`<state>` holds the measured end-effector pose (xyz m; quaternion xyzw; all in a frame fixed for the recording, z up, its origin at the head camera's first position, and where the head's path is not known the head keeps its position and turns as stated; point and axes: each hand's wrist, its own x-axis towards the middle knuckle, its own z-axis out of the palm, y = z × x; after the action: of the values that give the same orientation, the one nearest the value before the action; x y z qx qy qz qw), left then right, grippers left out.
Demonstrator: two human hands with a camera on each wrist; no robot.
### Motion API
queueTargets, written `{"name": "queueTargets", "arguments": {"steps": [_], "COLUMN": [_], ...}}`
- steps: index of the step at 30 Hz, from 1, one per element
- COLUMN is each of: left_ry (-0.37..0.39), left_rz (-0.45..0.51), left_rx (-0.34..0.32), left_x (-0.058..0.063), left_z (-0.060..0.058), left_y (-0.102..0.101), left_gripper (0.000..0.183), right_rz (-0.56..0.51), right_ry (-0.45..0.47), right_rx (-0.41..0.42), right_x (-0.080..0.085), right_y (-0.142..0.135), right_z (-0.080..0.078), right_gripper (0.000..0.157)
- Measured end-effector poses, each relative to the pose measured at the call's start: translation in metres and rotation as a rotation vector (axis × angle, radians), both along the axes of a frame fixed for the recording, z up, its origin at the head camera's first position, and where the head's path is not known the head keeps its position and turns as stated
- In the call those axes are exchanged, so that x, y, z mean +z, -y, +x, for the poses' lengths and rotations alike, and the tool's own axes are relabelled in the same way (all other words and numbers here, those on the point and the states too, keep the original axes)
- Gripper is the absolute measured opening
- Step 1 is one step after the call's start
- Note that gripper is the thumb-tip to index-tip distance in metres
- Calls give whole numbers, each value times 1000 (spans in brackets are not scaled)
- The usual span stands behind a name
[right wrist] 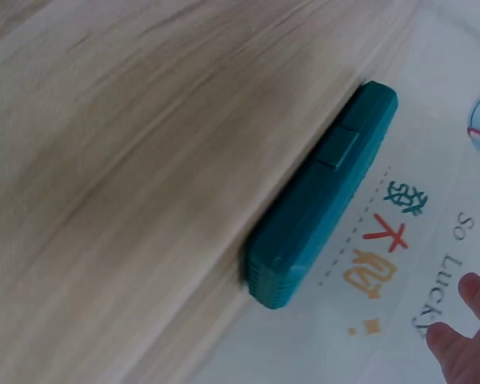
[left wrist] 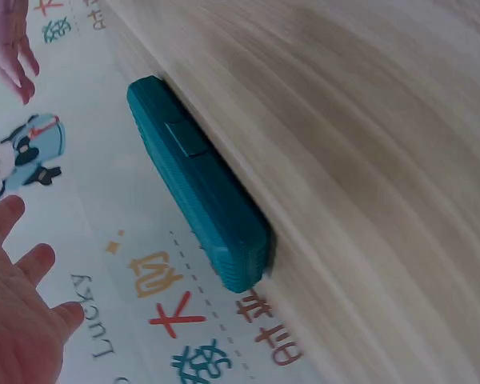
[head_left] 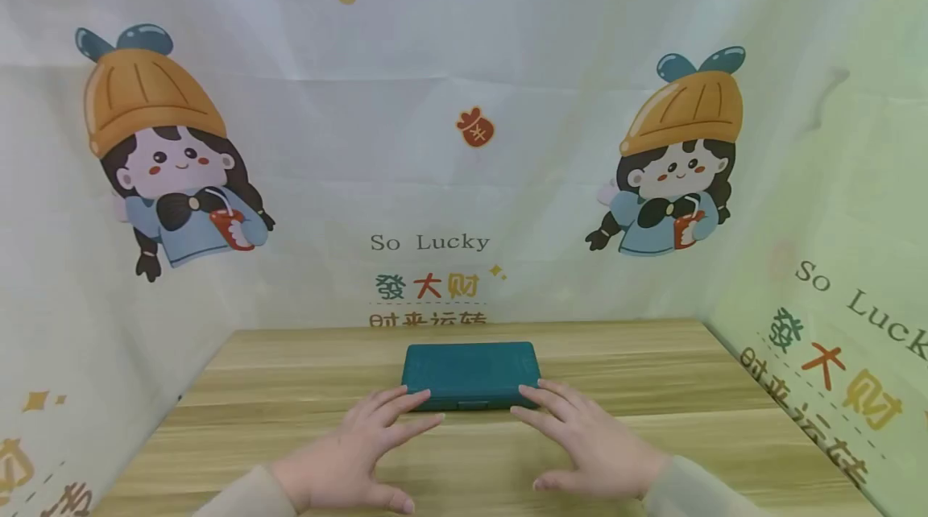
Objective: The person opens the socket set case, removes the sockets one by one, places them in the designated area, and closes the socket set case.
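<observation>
A teal plastic case with a latch on its front side lies flat and closed on the wooden table. My left hand is in front of its left end, fingers spread and thumb apart. On the other side, my right hand is held the same way by the right end. In the wrist views both hands look raised above the table, apart from the case. The case's latch side shows in the left wrist view and the right wrist view. Neither hand holds anything.
The wooden table reaches back to a pale printed cloth hung behind it and along both sides. Cartoon figures and lettering decorate the cloth.
</observation>
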<state>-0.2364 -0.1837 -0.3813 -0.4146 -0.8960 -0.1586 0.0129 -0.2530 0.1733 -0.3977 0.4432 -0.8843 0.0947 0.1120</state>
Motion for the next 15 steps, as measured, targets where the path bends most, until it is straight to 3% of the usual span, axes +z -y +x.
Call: {"name": "queueTargets", "arguments": {"steps": [6, 15], "left_ry": [146, 285], "left_rz": [139, 352], "left_rx": [255, 499], "left_x": [-15, -39], "left_z": [-13, -38], "left_y": [-5, -19], "left_gripper": [82, 84], "right_rz": [-130, -359], "right_ry": [84, 221], "right_rx": [-144, -347], "right_x": [-15, -39], "right_y": [7, 22], "right_z": [-12, -31], "right_gripper": [75, 72]}}
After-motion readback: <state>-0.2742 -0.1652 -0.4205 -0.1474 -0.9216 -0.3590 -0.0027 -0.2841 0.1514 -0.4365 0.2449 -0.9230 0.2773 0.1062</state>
